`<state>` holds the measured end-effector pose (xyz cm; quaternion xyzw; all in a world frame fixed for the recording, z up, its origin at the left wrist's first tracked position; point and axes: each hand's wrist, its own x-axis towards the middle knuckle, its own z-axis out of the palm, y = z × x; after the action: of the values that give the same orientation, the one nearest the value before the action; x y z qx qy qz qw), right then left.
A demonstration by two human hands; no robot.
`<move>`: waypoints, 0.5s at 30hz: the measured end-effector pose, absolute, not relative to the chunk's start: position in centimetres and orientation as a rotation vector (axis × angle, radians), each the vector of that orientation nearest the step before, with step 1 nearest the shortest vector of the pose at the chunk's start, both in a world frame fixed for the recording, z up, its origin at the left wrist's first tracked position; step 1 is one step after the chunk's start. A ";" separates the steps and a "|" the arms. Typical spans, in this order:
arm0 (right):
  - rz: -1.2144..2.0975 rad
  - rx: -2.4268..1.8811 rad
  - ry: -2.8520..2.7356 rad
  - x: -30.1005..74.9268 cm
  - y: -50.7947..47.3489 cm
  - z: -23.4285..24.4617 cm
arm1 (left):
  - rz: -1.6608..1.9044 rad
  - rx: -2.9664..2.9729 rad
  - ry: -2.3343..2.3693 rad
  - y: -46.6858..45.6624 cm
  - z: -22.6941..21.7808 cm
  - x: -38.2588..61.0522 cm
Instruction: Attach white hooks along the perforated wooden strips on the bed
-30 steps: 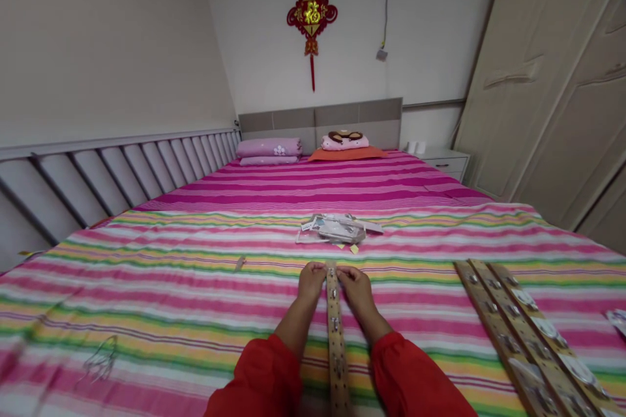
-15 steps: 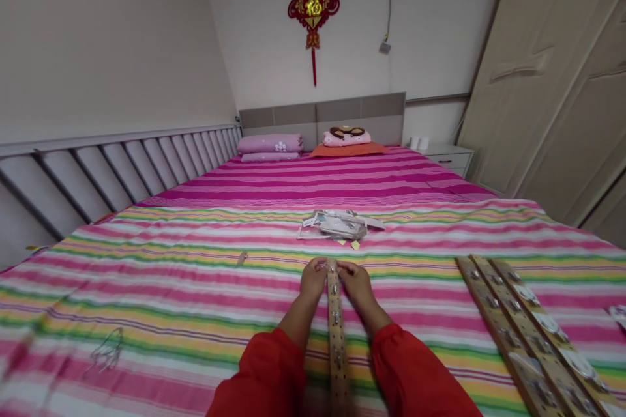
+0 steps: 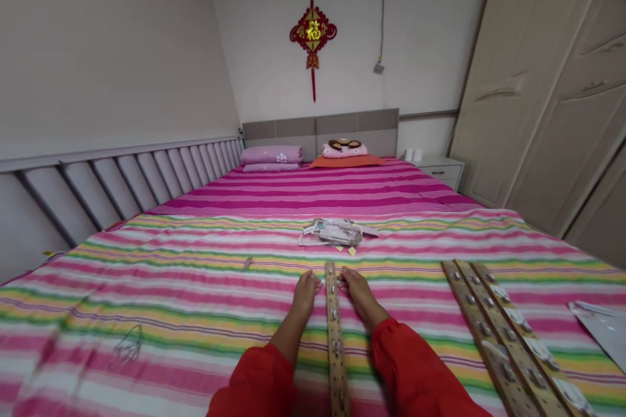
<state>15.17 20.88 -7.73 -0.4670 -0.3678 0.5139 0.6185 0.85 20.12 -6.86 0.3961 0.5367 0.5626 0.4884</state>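
Note:
A long, narrow wooden strip [image 3: 334, 331] with holes and several shiny metal fittings lies lengthwise on the striped bedspread in front of me. Just left of its far end is my left hand [image 3: 306, 291], fingers loosely apart and holding nothing. My right hand [image 3: 358, 289] is on the other side, with its fingertips close to the strip's edge; whether they touch it I cannot tell. Its fingers are partly bent and apart, with nothing visible in them. Both sleeves are red.
Three similar wooden strips [image 3: 503, 332] lie side by side at the right, some with white pieces on them. Beyond my hands lies clear plastic packaging [image 3: 337, 232]. A thin wire tangle [image 3: 128, 344] is at the left, a small grey piece [image 3: 248, 263] nearer, and a white packet [image 3: 601, 326] far right.
Both hands have let go of the strip's far end and moved apart to either side of it. The view has tilted up and shifted slightly right.

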 end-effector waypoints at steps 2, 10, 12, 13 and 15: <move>1.202 -1.060 -0.813 15.3 19.8 -7.4 | 1.373 0.963 1.296 18.8 -6.8 0.7; 1.263 -1.033 -0.700 15.3 12.6 -6.9 | 1.378 0.988 1.238 12.9 -7.1 0.1; 1.280 -1.024 -0.671 15.3 10.1 -7.0 | 1.379 1.027 1.217 11.5 -7.3 -0.2; 1.288 -1.022 -0.656 15.3 8.8 -7.1 | 1.381 1.045 1.207 10.9 -7.4 -0.3; 1.294 -1.022 -0.625 15.1 6.3 -7.3 | 1.389 1.066 1.189 9.5 -7.5 -0.5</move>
<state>15.14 6.26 -7.25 -0.4475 -0.2738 0.5663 0.6357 -0.48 9.54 -7.45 0.4391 0.4896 0.5720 0.4903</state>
